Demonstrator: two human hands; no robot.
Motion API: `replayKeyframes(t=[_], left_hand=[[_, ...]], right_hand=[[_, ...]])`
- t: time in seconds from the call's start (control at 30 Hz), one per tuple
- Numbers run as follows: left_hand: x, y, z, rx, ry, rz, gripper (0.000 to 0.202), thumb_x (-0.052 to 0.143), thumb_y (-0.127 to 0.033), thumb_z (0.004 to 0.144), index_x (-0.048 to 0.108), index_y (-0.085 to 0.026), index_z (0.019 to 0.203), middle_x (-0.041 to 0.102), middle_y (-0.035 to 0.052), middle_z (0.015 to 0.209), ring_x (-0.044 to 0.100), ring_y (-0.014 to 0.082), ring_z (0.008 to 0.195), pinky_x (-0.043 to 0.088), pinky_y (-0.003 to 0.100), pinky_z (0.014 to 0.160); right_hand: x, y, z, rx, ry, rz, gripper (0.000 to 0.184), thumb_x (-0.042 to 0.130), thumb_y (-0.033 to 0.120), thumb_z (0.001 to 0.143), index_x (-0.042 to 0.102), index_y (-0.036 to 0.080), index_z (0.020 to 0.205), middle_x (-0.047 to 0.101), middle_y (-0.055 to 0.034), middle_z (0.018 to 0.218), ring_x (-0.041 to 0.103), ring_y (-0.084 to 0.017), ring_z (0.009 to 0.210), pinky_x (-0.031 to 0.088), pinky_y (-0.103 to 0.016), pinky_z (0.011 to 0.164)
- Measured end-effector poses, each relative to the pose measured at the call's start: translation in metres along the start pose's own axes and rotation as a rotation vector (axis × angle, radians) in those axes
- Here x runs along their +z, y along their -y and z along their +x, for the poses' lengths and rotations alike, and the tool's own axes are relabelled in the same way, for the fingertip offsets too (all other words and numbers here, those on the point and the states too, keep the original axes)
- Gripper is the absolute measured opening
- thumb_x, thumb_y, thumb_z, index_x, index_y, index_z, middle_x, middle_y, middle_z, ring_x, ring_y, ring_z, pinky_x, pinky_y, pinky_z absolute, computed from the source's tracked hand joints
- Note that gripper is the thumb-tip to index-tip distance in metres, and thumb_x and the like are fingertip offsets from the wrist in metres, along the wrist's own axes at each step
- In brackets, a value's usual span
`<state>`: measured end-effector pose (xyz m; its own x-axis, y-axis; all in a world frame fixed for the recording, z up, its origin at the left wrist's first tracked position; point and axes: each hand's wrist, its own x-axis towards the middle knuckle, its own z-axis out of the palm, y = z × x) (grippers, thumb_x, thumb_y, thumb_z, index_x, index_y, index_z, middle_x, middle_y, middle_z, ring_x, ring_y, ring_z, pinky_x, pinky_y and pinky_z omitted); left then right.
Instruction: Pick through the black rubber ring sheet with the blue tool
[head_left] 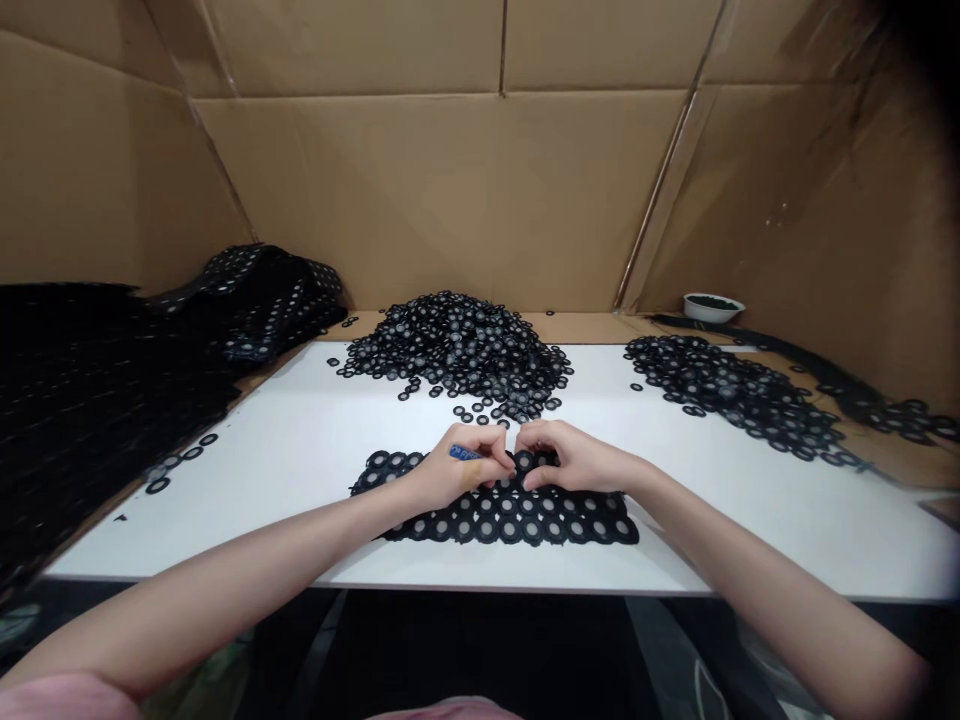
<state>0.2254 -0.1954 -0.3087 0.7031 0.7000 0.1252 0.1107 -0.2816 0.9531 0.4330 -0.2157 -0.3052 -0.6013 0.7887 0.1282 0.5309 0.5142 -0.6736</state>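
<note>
A black sheet of joined rings with grey mesh centres [517,518] lies on the white table [315,440] in front of me. My left hand [459,465] rests on the sheet's far edge, fingers curled round a blue pen-like tool [465,453]. My right hand [564,457] is beside it, fingers pinched on the sheet's far edge. The two hands nearly touch.
A big heap of loose black rings [457,350] lies beyond my hands, with another spread [731,390] at the right. Stacked black perforated sheets [112,380] cover the left. A small white bowl [713,306] stands far right. Cardboard walls [450,190] enclose the table.
</note>
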Motion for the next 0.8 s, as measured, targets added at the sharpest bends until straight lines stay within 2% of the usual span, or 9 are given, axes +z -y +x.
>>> replayKeyframes(t=[0.13,0.37,0.47,0.6,0.8], left_hand=[[0.0000,0.0014,0.0018,-0.014,0.037,-0.031,0.008,0.061,-0.016,0.071,0.058,-0.012,0.065,0.055,-0.0018,0.062,0.047,0.0076,0.052,0.033,0.018,0.045],[0.0025,0.0021,0.0042,0.030,0.118,0.024,0.007,0.061,-0.013,0.072,0.059,-0.011,0.065,0.051,-0.0039,0.058,0.041,0.0054,0.051,0.031,0.018,0.050],[0.0028,0.0011,0.0030,0.033,0.103,0.021,0.008,0.062,-0.013,0.072,0.059,-0.011,0.065,0.052,-0.0034,0.060,0.044,0.0061,0.055,0.033,0.018,0.054],[0.0020,0.0011,0.0020,0.006,0.054,-0.027,0.007,0.063,-0.012,0.070,0.059,-0.011,0.065,0.058,-0.0018,0.065,0.049,0.0071,0.057,0.036,0.018,0.055],[-0.0005,0.0022,-0.0039,-0.029,-0.010,-0.147,0.012,0.065,-0.012,0.070,0.055,-0.013,0.064,0.061,-0.0013,0.063,0.052,0.0079,0.054,0.034,0.018,0.049]], right_hand=[[-0.0007,0.0005,0.0006,-0.031,0.005,-0.010,0.018,0.071,0.026,0.075,0.055,0.016,0.077,0.058,-0.0016,0.081,0.051,-0.018,0.076,0.040,-0.029,0.071],[-0.0005,0.0008,0.0011,-0.026,0.028,0.016,0.013,0.068,0.024,0.075,0.060,0.016,0.082,0.059,-0.0025,0.083,0.052,-0.018,0.078,0.042,-0.030,0.073],[-0.0018,0.0012,-0.0013,-0.012,0.045,0.050,0.023,0.071,0.031,0.073,0.060,0.016,0.087,0.060,-0.0022,0.085,0.053,-0.018,0.077,0.042,-0.029,0.072],[-0.0048,0.0041,-0.0040,0.009,0.075,0.013,0.046,0.082,0.042,0.057,0.059,0.018,0.088,0.059,-0.0005,0.087,0.053,-0.020,0.080,0.041,-0.029,0.072],[-0.0048,0.0084,-0.0031,0.037,0.097,0.031,0.043,0.083,0.038,0.056,0.056,0.018,0.083,0.054,0.0019,0.081,0.050,-0.017,0.077,0.038,-0.027,0.068]])
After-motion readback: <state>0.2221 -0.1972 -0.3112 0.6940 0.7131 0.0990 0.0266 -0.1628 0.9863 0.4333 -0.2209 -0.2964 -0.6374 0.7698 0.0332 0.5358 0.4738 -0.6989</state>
